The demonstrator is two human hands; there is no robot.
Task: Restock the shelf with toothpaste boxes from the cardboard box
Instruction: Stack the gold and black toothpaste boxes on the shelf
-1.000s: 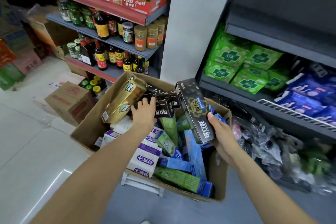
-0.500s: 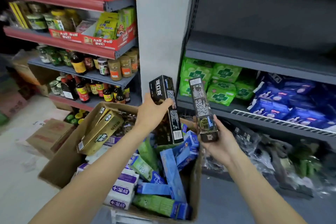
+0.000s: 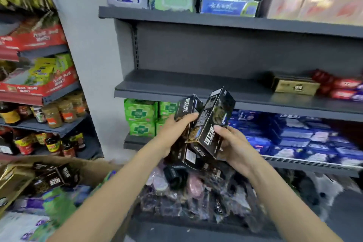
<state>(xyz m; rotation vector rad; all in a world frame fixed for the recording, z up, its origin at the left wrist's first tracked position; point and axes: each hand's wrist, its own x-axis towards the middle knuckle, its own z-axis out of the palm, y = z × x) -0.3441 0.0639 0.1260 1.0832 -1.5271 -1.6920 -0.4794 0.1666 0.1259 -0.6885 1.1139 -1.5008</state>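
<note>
In the head view, two black toothpaste boxes are held up in front of the dark grey shelf unit. The left black toothpaste box [image 3: 187, 112] is gripped by the left hand [image 3: 172, 133], fingers curled over its upper face. The right black toothpaste box [image 3: 211, 124] is tilted against the first, touching it, and is grasped by the right hand [image 3: 233, 147], fingers wrapped round its lower end.

The cardboard box [image 3: 92, 171] is seen at lower left, partly cut off by the frame edge. More black toothpaste boxes [image 3: 55, 179] are lying in it, with a gold box [image 3: 13, 180] beside them and blurred green and purple cartons lower down.

The middle shelf [image 3: 196, 88] is bare across its left and central stretch, just above and behind the held boxes; a gold toothpaste box [image 3: 294, 86] is laid flat near its right end, with red packs [image 3: 341, 87] beside it. Its front lip runs just behind the tops of the held boxes. Green packets [image 3: 140, 112] and blue packets [image 3: 294, 135] are stacked on the shelf beneath. On the top shelf, blue cartons [image 3: 227, 1] and wipe packs are stood. The bottom tier is filled with dark bagged goods [image 3: 196, 192], too blurred to identify. To the left, jars and bottles [image 3: 53, 114] are lined on another rack.
</note>
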